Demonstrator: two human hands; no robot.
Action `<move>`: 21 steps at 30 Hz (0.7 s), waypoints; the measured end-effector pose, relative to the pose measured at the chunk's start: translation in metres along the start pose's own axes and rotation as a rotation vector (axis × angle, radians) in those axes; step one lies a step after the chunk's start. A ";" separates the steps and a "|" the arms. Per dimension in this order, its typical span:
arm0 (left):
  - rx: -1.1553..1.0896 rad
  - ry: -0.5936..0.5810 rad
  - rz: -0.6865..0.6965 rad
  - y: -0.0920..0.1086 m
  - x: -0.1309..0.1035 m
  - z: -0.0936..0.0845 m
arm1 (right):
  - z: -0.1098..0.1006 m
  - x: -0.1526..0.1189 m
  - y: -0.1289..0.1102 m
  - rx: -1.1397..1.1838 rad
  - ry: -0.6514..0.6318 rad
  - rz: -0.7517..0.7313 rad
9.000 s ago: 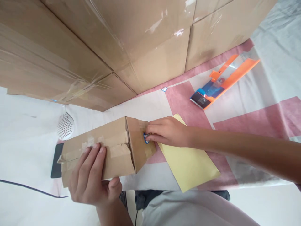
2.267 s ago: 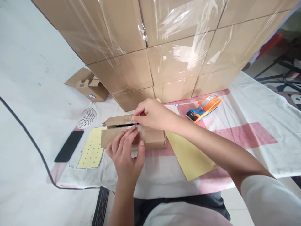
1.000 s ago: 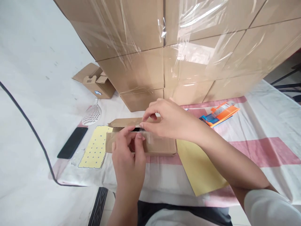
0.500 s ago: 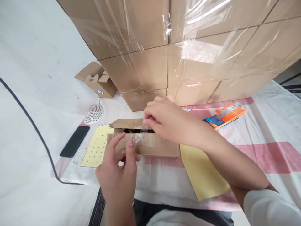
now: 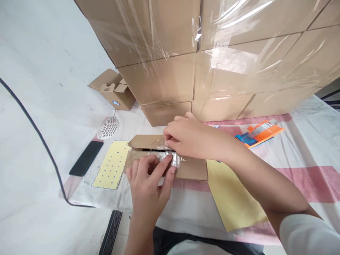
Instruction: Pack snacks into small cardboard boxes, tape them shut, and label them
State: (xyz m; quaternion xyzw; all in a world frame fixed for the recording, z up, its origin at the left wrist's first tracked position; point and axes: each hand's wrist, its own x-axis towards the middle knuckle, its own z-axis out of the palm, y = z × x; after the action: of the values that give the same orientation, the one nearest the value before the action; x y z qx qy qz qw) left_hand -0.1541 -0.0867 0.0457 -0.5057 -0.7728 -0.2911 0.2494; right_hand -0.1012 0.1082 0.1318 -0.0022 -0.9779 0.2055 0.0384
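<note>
A long narrow cardboard box [image 5: 191,168] lies on the cloth-covered table in front of me, its top flaps meeting along a dark slit. A strip of clear tape [image 5: 170,156] crosses that seam. My left hand [image 5: 148,180] lies flat on the near flap, its fingers pressing the tape down. From the right, my right hand [image 5: 186,136] reaches over the box and pinches the tape at the seam with curled fingers.
A wall of film-wrapped cartons [image 5: 212,56] stands right behind the box. An orange and blue tape dispenser [image 5: 259,134] lies at right, a yellow backing sheet [image 5: 233,198] under my right arm. At left are a dotted sticker sheet [image 5: 113,164], a black phone [image 5: 86,163], a white strainer [image 5: 108,128], a small open box [image 5: 114,90].
Half a second ago my left hand was off the box with loose fingers; now it presses the tape onto the near flap. The view has shifted slightly.
</note>
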 end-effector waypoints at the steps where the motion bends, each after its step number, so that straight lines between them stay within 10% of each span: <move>1: 0.005 -0.005 -0.006 0.000 -0.001 0.001 | 0.001 0.000 0.000 -0.011 -0.017 0.002; 12: -0.013 -0.065 0.023 0.002 -0.006 0.007 | 0.003 0.006 0.001 -0.159 0.005 0.265; 21: 0.072 -0.243 0.158 0.003 0.002 -0.006 | 0.028 -0.018 0.049 0.367 0.169 0.331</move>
State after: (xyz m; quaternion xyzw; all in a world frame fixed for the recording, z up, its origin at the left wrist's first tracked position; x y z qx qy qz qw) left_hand -0.1512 -0.0886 0.0514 -0.5872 -0.7651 -0.1792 0.1941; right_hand -0.0864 0.1415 0.0854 -0.1726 -0.9038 0.3821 0.0855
